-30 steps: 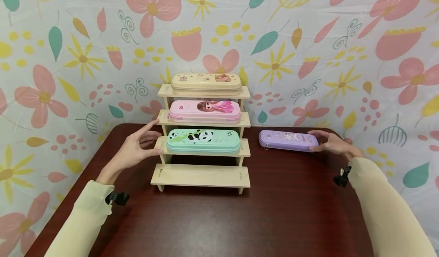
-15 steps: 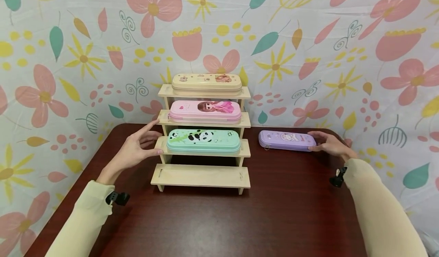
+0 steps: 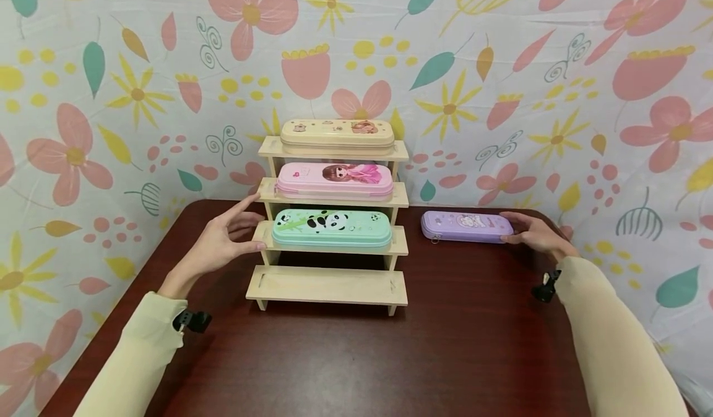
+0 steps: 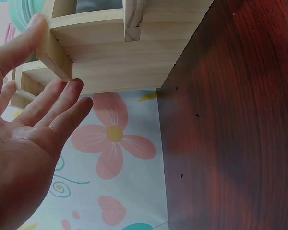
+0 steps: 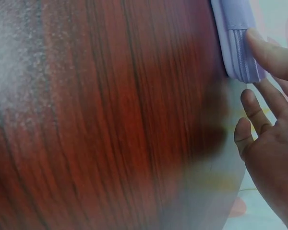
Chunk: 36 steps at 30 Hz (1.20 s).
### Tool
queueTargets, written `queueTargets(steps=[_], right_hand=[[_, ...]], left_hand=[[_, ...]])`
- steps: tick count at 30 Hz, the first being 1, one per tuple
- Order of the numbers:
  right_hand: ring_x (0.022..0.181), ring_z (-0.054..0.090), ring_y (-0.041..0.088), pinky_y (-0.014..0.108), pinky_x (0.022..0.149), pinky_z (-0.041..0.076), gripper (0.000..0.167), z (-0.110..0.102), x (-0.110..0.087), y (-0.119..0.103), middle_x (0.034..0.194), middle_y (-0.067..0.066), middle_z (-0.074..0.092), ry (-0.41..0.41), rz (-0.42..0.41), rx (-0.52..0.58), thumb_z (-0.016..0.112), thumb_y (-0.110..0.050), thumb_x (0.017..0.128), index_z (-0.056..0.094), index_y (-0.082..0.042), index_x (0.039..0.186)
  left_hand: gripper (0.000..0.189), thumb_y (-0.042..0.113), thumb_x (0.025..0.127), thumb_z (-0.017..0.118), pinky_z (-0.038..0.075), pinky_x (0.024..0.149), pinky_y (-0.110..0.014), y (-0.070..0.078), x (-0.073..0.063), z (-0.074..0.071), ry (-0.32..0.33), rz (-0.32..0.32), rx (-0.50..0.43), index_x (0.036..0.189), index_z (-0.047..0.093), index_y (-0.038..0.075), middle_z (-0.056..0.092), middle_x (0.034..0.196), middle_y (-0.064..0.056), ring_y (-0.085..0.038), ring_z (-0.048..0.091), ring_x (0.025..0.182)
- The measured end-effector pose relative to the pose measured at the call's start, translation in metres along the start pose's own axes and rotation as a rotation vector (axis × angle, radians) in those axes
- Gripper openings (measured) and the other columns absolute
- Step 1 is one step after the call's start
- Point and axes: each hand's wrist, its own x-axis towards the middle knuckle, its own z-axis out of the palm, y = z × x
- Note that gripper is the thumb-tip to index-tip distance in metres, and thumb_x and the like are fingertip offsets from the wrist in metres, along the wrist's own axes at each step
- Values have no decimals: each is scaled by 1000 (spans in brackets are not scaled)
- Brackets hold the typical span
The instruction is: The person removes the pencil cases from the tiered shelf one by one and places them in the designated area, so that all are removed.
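Head cam: wood stand (image 3: pixel 327 286) on dk-brn tbl (image 3: pixel 356 361), floral backdrop (image 3: pixel 362 64) behind.

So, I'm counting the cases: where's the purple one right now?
In the head view, the purple case lies on the dark table, right of the wooden stand, its right end pinched by the right hand.

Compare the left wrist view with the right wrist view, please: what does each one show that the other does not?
Only the left wrist view shows the left hand touching the wooden stand, with part of the mint case at the upper left.
Only the right wrist view shows the right hand with its thumb on the purple case.
Both share the dark red-brown tabletop and the patterned backdrop.
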Motion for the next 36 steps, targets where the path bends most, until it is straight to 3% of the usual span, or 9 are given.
queueTargets(steps=[11, 15, 20, 25, 26, 29, 32, 33, 36], right_hand=[[130, 44, 43, 9, 83, 39, 74, -2, -2, 2, 158, 38, 35, -12, -16, 13, 73, -11, 101, 33, 10, 159], [130, 46, 45, 10, 83, 42, 77, -3, -6, 2, 156, 38, 38, 0, -10, 26, 74, -14, 101, 31, 10, 160], [121, 54, 48, 11, 79, 46, 77, -6, -13, -4, 146, 38, 49, 88, -42, -8, 79, -14, 96, 37, 9, 157], [112, 59, 43, 17, 75, 48, 74, -9, -27, -19, 140, 35, 55, 144, -54, -67, 79, -16, 95, 43, 7, 155], [111, 59, 44, 21, 85, 47, 73, -9, -31, -22, 139, 35, 55, 148, -52, -73, 80, -16, 95, 44, 7, 154], [107, 61, 43, 28, 83, 50, 69, -4, -41, -34, 135, 33, 58, 166, -66, -102, 82, -17, 94, 49, 7, 150], [103, 63, 42, 24, 80, 50, 65, 4, -53, -47, 130, 31, 61, 199, -104, -114, 84, -17, 93, 53, 6, 147], [101, 64, 39, 22, 69, 50, 65, 8, -57, -52, 128, 30, 63, 219, -122, -127, 85, -18, 93, 55, 5, 146], [93, 63, 34, 18, 66, 47, 62, 19, -69, -68, 121, 27, 67, 275, -188, -139, 86, -18, 91, 60, 3, 143]], left_hand=[[99, 7, 87, 89, 46, 109, -57, 2, 1, 1, -7, -4, -13, 167, 34, 24, 64, 136, -20, -38, 61, 129], [99, 8, 87, 89, 48, 108, -55, 0, 0, 2, -5, 1, 0, 168, 34, 23, 64, 135, -19, -37, 61, 129], [100, 8, 87, 89, 48, 108, -53, -2, -1, 1, 0, -2, 6, 168, 33, 27, 64, 136, -18, -36, 61, 129], [100, 9, 87, 89, 49, 107, -51, -2, -1, -2, 5, -2, 15, 167, 34, 30, 63, 137, -18, -35, 61, 129], [100, 9, 87, 89, 49, 107, -51, -2, -1, -2, 5, -1, 16, 167, 34, 30, 64, 136, -18, -35, 61, 129], [100, 8, 87, 89, 49, 107, -50, -2, -1, -2, 7, 4, 13, 167, 34, 29, 64, 136, -18, -35, 61, 129], [99, 9, 88, 89, 49, 107, -51, -3, -1, -1, 3, 15, 10, 167, 34, 29, 64, 136, -18, -35, 61, 129], [99, 9, 88, 89, 48, 107, -51, -3, -1, -1, 1, 19, 9, 167, 34, 29, 64, 136, -18, -35, 61, 128], [99, 10, 88, 89, 48, 107, -53, -2, -1, 0, -4, 27, 13, 167, 34, 29, 65, 135, -17, -34, 61, 128]])
